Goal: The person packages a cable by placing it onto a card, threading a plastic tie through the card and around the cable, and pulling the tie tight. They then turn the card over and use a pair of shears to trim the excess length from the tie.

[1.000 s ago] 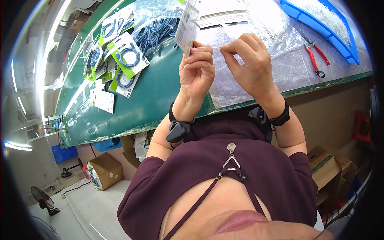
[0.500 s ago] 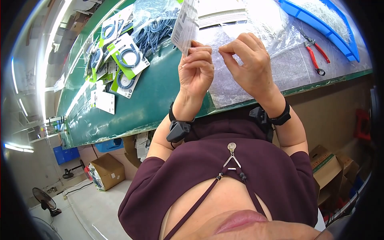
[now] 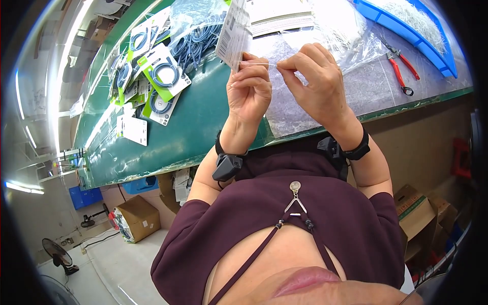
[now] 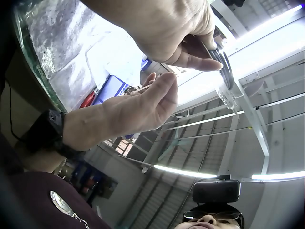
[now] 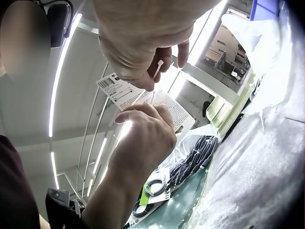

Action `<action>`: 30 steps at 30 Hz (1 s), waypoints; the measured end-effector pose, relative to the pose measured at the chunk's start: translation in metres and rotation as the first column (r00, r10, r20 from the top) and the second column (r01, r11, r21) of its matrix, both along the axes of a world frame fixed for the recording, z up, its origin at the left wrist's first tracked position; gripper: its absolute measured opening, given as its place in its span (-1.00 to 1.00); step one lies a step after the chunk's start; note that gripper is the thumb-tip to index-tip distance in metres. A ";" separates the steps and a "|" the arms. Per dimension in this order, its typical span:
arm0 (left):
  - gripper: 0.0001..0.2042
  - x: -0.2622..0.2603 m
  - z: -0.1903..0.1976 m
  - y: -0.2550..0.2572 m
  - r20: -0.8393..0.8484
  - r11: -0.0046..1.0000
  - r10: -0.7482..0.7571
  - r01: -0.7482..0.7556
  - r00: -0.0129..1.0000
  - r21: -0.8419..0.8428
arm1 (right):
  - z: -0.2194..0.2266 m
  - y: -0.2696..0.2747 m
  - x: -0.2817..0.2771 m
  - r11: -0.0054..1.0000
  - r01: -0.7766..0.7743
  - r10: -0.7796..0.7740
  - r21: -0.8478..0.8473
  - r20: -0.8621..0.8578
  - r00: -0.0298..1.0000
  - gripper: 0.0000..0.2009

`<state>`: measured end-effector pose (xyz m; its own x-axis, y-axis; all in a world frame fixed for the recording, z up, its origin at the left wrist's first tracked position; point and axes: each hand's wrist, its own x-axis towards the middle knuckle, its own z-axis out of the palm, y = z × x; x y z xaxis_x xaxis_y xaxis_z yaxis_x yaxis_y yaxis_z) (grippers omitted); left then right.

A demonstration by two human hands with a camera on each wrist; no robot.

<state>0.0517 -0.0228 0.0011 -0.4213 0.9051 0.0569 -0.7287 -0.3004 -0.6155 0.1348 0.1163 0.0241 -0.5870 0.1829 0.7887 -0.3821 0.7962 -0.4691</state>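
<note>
The left hand (image 3: 249,94) grips a printed white card (image 3: 235,38) by its lower edge, held upright above the table. In the left wrist view a dark coiled cable (image 4: 226,69) shows at the card by the left thumb. The right hand (image 3: 320,84) pinches a thin white tie (image 3: 265,63) between thumb and forefinger, just right of the left fingertips. In the right wrist view the small head of the tie (image 5: 160,62) sticks out from the right fingers, and its strip runs toward the card (image 5: 128,95).
Carded blue cables (image 3: 163,74) lie piled at the left of the green table (image 3: 188,112), beside loose cables (image 3: 195,43). Red-handled pliers (image 3: 397,73) and a blue tray (image 3: 406,28) of white ties are at the right. Stacked cards (image 3: 282,18) lie behind the hands.
The card has tilted and shifted slightly left in the left hand. The right hand has moved very slightly left, still pinching the tie.
</note>
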 end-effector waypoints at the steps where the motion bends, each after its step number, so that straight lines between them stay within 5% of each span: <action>1: -0.84 0.000 0.000 0.000 0.003 1.000 -0.003 0.003 1.000 -0.002 | 0.000 0.000 0.000 1.000 0.001 -0.001 0.002 -0.002 1.000 -0.86; 7: -0.79 0.002 -0.012 0.002 -0.159 0.998 0.038 -0.045 0.986 -0.043 | 0.002 -0.003 -0.001 1.000 -0.008 0.007 0.011 0.026 1.000 -0.85; 10: -0.69 0.006 -0.019 0.007 -0.613 0.858 0.028 -0.334 0.790 -0.391 | -0.003 -0.004 -0.009 0.998 -0.025 0.023 -0.050 -0.038 0.999 -0.87; 14: -0.62 -0.001 -0.026 0.006 -0.799 0.805 -0.094 -0.427 0.594 -0.412 | -0.016 0.006 -0.007 0.953 -0.119 0.138 -0.280 0.048 0.989 -0.84; 18: -0.62 -0.003 -0.025 0.010 -0.852 0.737 -0.156 -0.515 0.499 -0.437 | -0.032 0.018 0.001 0.914 -0.111 0.223 -0.389 0.257 0.940 -0.77; 26: -0.67 0.006 -0.006 0.015 -0.901 0.580 -0.114 -0.708 0.419 -0.403 | -0.051 0.020 -0.008 0.831 -0.161 0.290 -0.532 0.168 0.942 -0.75; 27: -0.67 0.006 -0.006 0.014 -0.900 0.579 -0.110 -0.709 0.422 -0.403 | -0.047 0.019 -0.007 0.832 -0.163 0.294 -0.530 0.171 0.941 -0.75; 30: -0.68 0.004 -0.005 0.010 -0.949 0.485 -0.090 -0.820 0.301 -0.305 | -0.027 0.014 0.008 0.988 0.088 -0.051 -0.125 0.275 0.960 -0.72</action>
<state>0.0560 -0.0128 -0.0043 -0.8407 0.5262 0.1278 -0.2731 -0.6158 0.7390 0.1432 0.1307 -0.0024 -0.7568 0.3248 0.5672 -0.1718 0.7383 -0.6522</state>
